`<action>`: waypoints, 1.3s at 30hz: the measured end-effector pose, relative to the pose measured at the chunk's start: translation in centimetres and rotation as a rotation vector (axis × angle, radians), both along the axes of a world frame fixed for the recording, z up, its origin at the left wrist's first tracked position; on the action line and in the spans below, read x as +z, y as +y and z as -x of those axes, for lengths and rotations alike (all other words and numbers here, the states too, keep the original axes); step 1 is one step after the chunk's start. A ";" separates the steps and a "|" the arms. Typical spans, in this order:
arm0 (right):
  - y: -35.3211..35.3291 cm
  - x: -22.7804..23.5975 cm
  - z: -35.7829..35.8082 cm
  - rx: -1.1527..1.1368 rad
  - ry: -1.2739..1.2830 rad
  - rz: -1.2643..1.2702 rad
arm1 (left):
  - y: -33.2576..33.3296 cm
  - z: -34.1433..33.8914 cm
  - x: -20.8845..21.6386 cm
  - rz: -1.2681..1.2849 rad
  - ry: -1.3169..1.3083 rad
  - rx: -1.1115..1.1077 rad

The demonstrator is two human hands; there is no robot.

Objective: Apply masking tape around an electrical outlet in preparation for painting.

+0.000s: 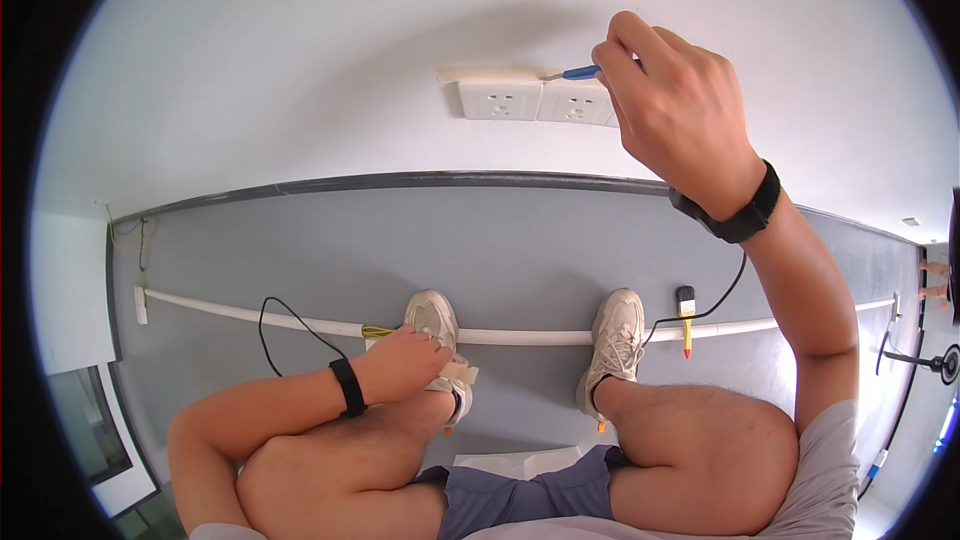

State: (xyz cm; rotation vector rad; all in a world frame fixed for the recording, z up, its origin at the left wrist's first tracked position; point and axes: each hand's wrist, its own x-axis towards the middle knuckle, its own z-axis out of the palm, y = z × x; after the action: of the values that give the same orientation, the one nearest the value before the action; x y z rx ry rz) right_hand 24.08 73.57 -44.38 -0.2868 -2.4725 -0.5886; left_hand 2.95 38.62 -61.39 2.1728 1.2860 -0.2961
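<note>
My right hand (675,105) is raised to the white wall and pinches a slim tool with a blue handle (580,72). The tool's thin tip meets the upper edge of a pair of white wall sockets (500,100). A strip of beige masking tape (480,73) runs along that top edge; my right hand hides the far right end of the sockets. Low on the left, my left hand (403,360) is closed over my left shoe. From under its fingers sticks a beige piece that looks like masking tape (460,372), mostly covered by the hand.
A white conduit (530,337) lies across the grey floor (520,240) by my shoes. On it rests a paintbrush (686,315) with dark bristles and a yellow handle, right of my right shoe (620,335). Yellow-green wires (378,332) and black cables (263,325) are near. A dark skirting (480,180) edges the wall.
</note>
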 end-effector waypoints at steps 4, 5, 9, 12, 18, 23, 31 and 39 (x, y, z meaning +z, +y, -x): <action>0.1 0.3 -0.5 -0.004 0.011 0.033 | 0.1 -0.1 0.1 -0.013 0.002 -0.007; 0.3 0.2 -0.7 -0.004 0.011 0.033 | 0.1 -0.1 0.2 -0.011 0.015 -0.013; 0.5 0.0 -1.6 -0.052 -0.010 0.035 | 0.0 -0.1 0.1 -0.005 0.004 -0.004; 0.5 0.0 -2.1 -0.069 -0.023 0.036 | -0.2 0.0 -0.2 0.000 0.014 0.004; 0.6 -0.3 -3.2 -0.092 0.001 0.035 | 0.0 0.0 -0.1 -0.008 -0.001 0.006; 0.8 -0.4 -3.7 -0.102 0.012 0.039 | -0.2 0.1 -0.1 -0.013 -0.012 0.019; 1.0 -0.7 -4.9 -0.110 0.034 0.063 | 0.3 -0.1 0.5 0.010 0.026 -0.016; 1.6 -1.2 -6.5 -0.140 0.059 0.096 | 0.2 -0.1 0.5 0.023 0.016 -0.005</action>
State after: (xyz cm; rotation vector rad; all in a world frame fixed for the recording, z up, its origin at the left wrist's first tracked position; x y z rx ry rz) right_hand 30.63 75.16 -45.56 -0.5114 -2.4411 -0.5117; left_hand 3.00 38.80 -60.89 2.1591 1.2799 -0.3300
